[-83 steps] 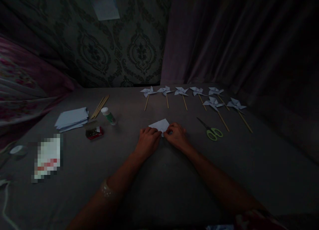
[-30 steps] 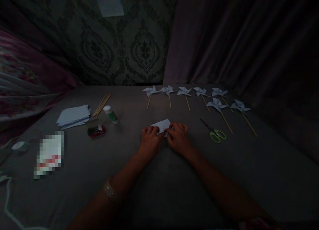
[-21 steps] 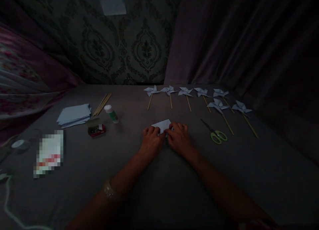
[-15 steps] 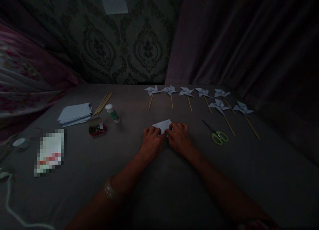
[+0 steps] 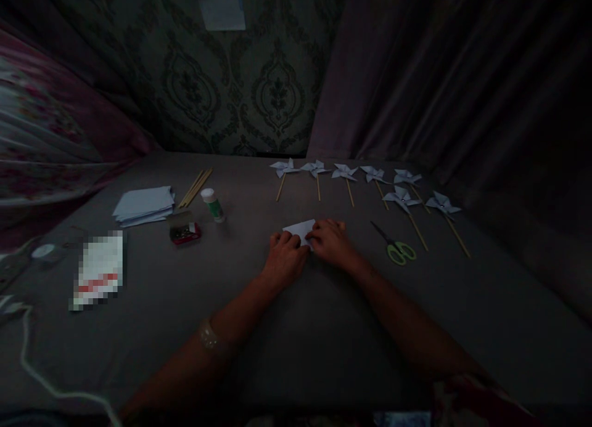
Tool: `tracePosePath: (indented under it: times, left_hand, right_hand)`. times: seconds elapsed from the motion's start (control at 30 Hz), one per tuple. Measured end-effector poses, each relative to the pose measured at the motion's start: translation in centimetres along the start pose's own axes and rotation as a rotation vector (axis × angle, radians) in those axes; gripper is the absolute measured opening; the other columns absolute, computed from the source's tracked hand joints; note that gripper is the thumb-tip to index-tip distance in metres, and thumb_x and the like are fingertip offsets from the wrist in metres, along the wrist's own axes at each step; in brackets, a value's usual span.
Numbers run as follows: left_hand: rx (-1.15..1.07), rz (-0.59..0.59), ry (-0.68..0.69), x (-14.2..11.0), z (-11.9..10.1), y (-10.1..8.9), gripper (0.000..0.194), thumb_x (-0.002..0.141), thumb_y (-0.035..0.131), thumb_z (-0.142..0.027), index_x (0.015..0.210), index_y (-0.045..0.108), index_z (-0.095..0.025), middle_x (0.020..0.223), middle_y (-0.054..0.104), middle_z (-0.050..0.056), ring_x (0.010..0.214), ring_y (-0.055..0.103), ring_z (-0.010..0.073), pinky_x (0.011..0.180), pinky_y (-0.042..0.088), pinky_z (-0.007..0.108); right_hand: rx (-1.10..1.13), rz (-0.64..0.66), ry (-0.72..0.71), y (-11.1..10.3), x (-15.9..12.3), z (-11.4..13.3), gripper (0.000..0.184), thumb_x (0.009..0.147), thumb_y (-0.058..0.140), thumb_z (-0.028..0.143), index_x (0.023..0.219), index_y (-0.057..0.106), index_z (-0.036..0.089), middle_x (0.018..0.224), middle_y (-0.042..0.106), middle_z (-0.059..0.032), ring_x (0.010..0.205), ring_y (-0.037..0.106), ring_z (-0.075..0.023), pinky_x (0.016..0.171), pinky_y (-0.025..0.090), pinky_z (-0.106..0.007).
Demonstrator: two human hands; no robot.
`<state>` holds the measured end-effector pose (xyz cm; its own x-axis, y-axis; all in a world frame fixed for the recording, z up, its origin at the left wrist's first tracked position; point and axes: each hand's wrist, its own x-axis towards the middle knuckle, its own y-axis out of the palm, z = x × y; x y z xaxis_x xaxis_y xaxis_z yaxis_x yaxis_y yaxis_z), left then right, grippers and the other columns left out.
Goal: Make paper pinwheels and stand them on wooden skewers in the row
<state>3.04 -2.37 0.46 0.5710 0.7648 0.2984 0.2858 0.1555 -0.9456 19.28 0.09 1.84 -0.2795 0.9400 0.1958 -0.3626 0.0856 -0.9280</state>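
A small piece of white folded paper [image 5: 298, 228] lies on the grey cloth in front of me. My left hand [image 5: 285, 254] presses on its near left side with curled fingers. My right hand [image 5: 331, 241] pinches and presses its right edge, close to the left fingertips. Both hands cover the paper's near part, so its full shape is hidden. Right of my hands lie scissors [image 5: 394, 245] with green handles. Behind and to the right, several white paper pinwheels [image 5: 345, 172] on wooden sticks lie in a row, two of them nearer.
To the left are a stack of white paper [image 5: 144, 205], several wooden sticks [image 5: 197, 188], a glue bottle [image 5: 213, 205] with a white cap and an open small red box [image 5: 185, 232]. Farther left lie a blurred packet [image 5: 99, 270] and a white cable [image 5: 50, 387]. A patterned wall [image 5: 277, 94] stands behind.
My view has shifted slightly. The right hand's fingers have moved a little over the paper's right edge, while the left hand stays pressed on it.
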Motion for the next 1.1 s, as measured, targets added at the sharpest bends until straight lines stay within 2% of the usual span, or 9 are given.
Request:
tracePosePath:
  times: [0.13,0.23,0.33,0.43,0.53,0.73,0.93,1.1]
  left_hand:
    - [0.000,-0.002,0.016,-0.1,0.1,0.0,0.025,0.093,0.047,-0.027,0.099,0.071,-0.024,0.092,0.063,0.008,0.095,0.049,0.0245,0.088,0.030,0.045]
    - [0.009,-0.021,0.031,-0.1,0.3,0.1,0.024,0.092,0.048,-0.028,0.100,0.070,-0.024,0.093,0.064,0.008,0.096,0.049,0.0247,0.090,0.029,0.046]
    - [0.018,-0.044,0.038,-0.1,0.4,0.2,0.024,0.092,0.048,-0.028,0.102,0.069,-0.024,0.095,0.065,0.007,0.097,0.049,0.0247,0.092,0.028,0.046]
    - [0.027,-0.058,0.057,0.1,0.3,0.3,0.025,0.092,0.048,-0.026,0.109,0.067,-0.024,0.098,0.065,0.007,0.099,0.050,0.0246,0.093,0.028,0.046]
    - [0.053,-0.054,0.092,0.4,0.0,0.5,0.027,0.092,0.049,-0.023,0.114,0.065,-0.024,0.098,0.064,0.008,0.098,0.049,0.0246,0.092,0.029,0.045]
    - [0.092,-0.031,0.159,0.9,-0.4,0.6,0.024,0.091,0.050,-0.022,0.110,0.065,-0.024,0.097,0.063,0.008,0.097,0.049,0.0245,0.092,0.029,0.045]
    - [0.129,-0.084,0.193,0.8,0.3,0.7,0.020,0.090,0.052,-0.018,0.102,0.067,-0.022,0.098,0.065,0.008,0.098,0.051,0.0252,0.089,0.031,0.045]
    - [0.128,-0.130,0.176,0.6,1.3,0.6,0.022,0.089,0.052,-0.015,0.103,0.067,-0.023,0.101,0.068,0.007,0.100,0.054,0.0258,0.089,0.030,0.046]
  right_hand:
    - [0.318,-0.152,0.209,-0.1,0.7,-1.8,0.027,0.074,0.051,0.012,0.081,0.075,0.021,0.086,0.065,-0.0032,0.076,0.057,-0.0150,0.077,0.041,-0.031]
    - [0.496,-0.241,0.303,0.5,0.0,-3.1,0.019,0.070,0.057,0.019,0.081,0.072,0.019,0.081,0.067,-0.0024,0.070,0.057,-0.0149,0.068,0.044,-0.028]
    - [0.612,-0.309,0.387,1.5,-1.0,-4.1,0.016,0.068,0.062,0.027,0.078,0.068,0.016,0.074,0.067,-0.0028,0.066,0.058,-0.0163,0.065,0.045,-0.028]
    - [0.639,-0.386,0.429,2.2,-1.6,-4.8,0.016,0.067,0.063,0.031,0.075,0.065,0.016,0.070,0.067,-0.0033,0.066,0.059,-0.0171,0.065,0.046,-0.029]
    - [0.611,-0.422,0.415,2.4,-1.6,-5.1,0.016,0.069,0.061,0.032,0.075,0.064,0.017,0.071,0.066,-0.0037,0.066,0.059,-0.0174,0.067,0.046,-0.030]
    - [0.483,-0.367,0.314,2.4,-1.8,-5.2,0.013,0.075,0.057,0.026,0.080,0.066,0.017,0.081,0.067,-0.0050,0.070,0.059,-0.0168,0.071,0.045,-0.031]
    - [0.214,-0.273,0.127,1.5,-2.7,-4.7,0.025,0.077,0.057,0.016,0.098,0.069,0.022,0.104,0.065,-0.0073,0.103,0.055,-0.0246,0.089,0.036,-0.041]
    - [0.126,-0.213,-0.018,1.0,-3.2,-4.2,0.037,0.078,0.056,0.010,0.111,0.065,0.024,0.116,0.061,-0.0083,0.110,0.049,-0.0259,0.090,0.034,-0.042]
